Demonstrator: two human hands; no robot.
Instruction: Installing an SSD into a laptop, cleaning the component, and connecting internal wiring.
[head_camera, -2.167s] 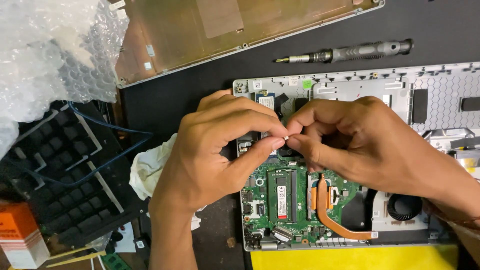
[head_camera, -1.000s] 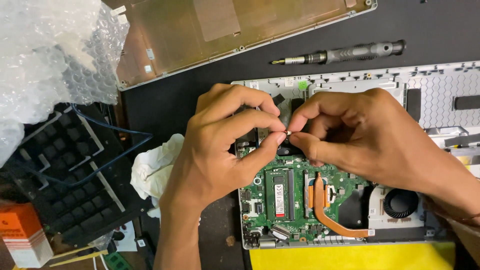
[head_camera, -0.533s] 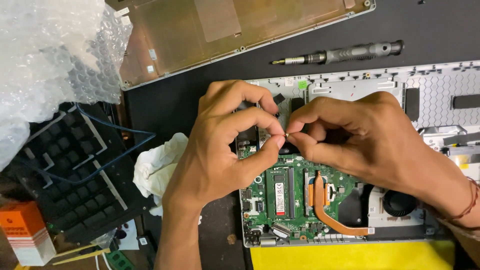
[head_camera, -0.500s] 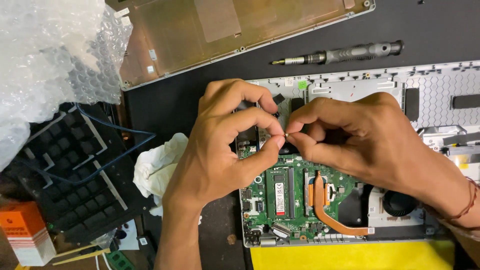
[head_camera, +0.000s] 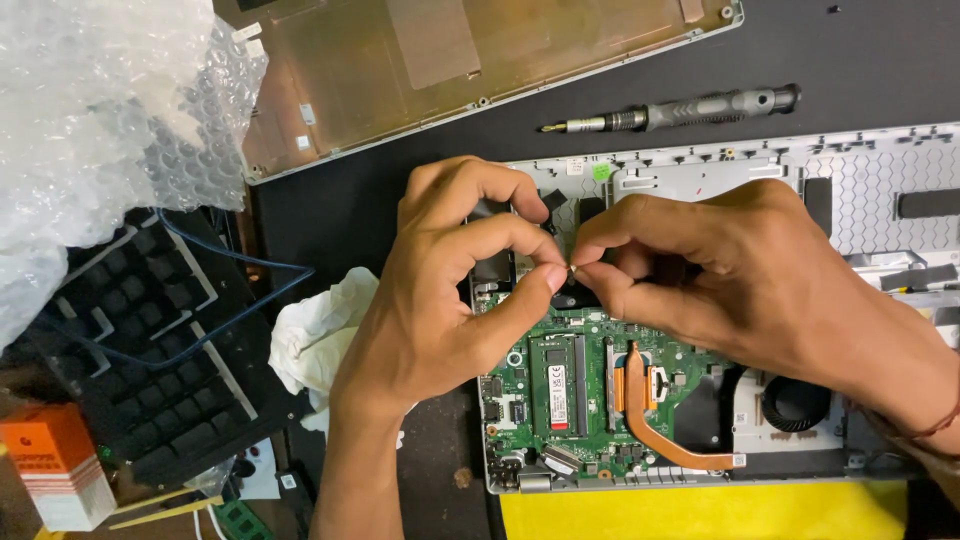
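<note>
- Since half a second ago, hardly anything has shifted; both hands stay over the opened laptop (head_camera: 720, 330).
- Left hand (head_camera: 440, 290) and right hand (head_camera: 730, 280) fingertips pinch one tiny part (head_camera: 571, 268) above the green board.
- Black mat (head_camera: 380, 200): screwdriver (head_camera: 680, 110), bubble wrap (head_camera: 100, 130), keyboard (head_camera: 150, 350).

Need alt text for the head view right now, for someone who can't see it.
Left hand and right hand pinch a tiny part together over an opened laptop with its green board exposed; a screwdriver lies beyond.
</note>
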